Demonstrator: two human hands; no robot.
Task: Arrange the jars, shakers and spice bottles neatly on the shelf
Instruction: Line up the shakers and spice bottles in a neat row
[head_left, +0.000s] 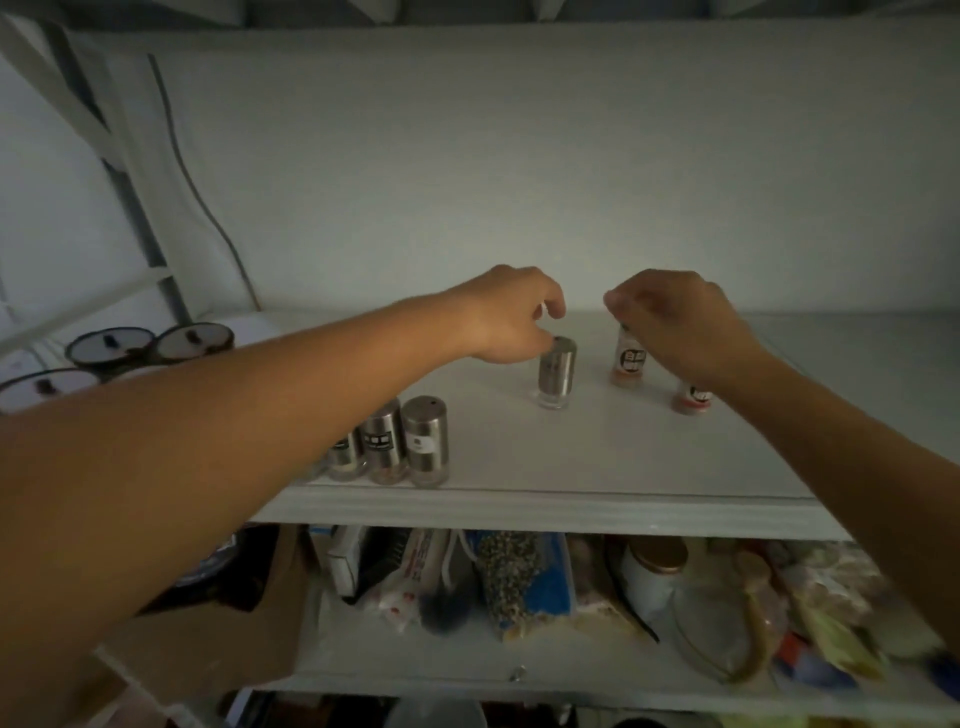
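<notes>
Sorting is mid-way: the left hand (511, 317) pinches the cap of a steel shaker (557, 372) standing mid-shelf (597, 467), while the right hand (675, 327) grips a red-based spice bottle (629, 358). Next, probably, each joins its row; 3 shakers (395, 444) wait front-left.

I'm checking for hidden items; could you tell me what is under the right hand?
Two spice bottles with orange bases stand under the right hand; their caps are covered.

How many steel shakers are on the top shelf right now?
4 visible: one under the left hand, three in a row at the front edge. The forearm may hide more.
</notes>
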